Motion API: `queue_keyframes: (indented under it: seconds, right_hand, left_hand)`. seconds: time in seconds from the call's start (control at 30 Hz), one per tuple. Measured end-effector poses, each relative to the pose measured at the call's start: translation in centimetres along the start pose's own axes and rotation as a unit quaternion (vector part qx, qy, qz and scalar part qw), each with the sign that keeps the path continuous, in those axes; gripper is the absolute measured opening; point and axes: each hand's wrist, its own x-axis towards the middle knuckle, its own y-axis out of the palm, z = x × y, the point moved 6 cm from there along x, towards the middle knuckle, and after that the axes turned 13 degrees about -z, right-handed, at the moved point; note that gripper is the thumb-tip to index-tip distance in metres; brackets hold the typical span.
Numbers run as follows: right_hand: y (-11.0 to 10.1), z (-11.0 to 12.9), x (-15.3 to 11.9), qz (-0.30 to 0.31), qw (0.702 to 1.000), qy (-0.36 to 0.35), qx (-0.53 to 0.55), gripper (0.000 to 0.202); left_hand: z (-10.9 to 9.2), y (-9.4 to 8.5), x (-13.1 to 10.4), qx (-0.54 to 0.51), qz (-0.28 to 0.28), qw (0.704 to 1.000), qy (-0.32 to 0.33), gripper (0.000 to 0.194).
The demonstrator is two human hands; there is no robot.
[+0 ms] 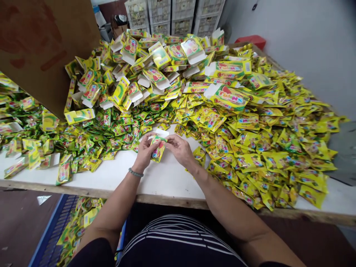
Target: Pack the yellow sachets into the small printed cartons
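Observation:
A small yellow-green box (157, 151) with a red fruit picture is held over the white table top. My left hand (144, 150) is closed round its left side, thumb across the front. My right hand (179, 148) pinches the box's upper right corner, by the open end. A white flap (161, 132) stands out at that far end. Whether anything is inside the box cannot be seen. Small green-yellow packets (128, 128) lie just beyond my left hand. Larger yellow packets (244, 148) are heaped to the right of my right hand.
A pile of boxes with open flaps (160, 55) rises at the back. A brown carton (47, 48) stands at the left. Below the wooden table edge (169, 200), a blue crate (51, 233) holds more boxes. White crates (182, 18) are stacked beyond, near a red object (251, 40).

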Motion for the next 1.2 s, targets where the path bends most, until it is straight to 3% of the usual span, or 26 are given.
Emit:
queue_keyframes:
  seconds: [0.1,0.17,0.3,0.47,0.63,0.8,0.97,1.1,1.2]
  right_hand:
    - [0.6,-0.3,-0.4,0.034,0.999,-0.005,-0.035,0.035]
    - [0.5,-0.7,-0.4,0.027,0.999,-0.003,-0.024,0.033]
    - [-0.1,-1.2,0.1,0.005,1.0,0.005,0.012,0.047]
    - [-0.4,0.1,0.3,0.016,0.999,-0.026,-0.033,0.032]
    - [-0.7,-0.6,0.6,-0.008,1.0,0.02,-0.007,0.029]
    - [-1.1,-2.0,1.0,0.014,0.996,0.08,0.036,0.032]
    - [-1.4,-1.5,1.1,0.064,0.997,0.045,0.025,0.029]
    - [-1.0,-1.0,0.7,0.095,0.991,0.065,0.066,0.032]
    - [-0.8,0.2,0.1,0.067,0.997,-0.022,0.007,0.031]
  left_hand:
    - [0.0,0.2,-0.1,0.007,0.021,1.0,0.009,0.046]
    - [0.0,0.3,-0.2,0.014,0.028,0.999,0.008,0.045]
    - [0.1,0.6,-0.2,0.021,0.038,0.999,-0.001,0.045]
    - [0.3,0.3,-0.2,0.012,0.015,1.0,-0.013,0.053]
    - [0.3,0.6,-0.4,0.048,0.043,0.998,-0.005,0.05]
    - [0.2,0.7,-0.5,0.067,0.063,0.996,-0.019,0.053]
    - [-0.3,0.5,-0.5,0.061,0.052,0.997,-0.006,0.056]
    - [-0.4,0.4,-0.5,0.02,0.042,0.999,-0.014,0.056]
    - [-0.5,0.2,-0.4,-0.004,0.035,0.999,-0.022,0.053]
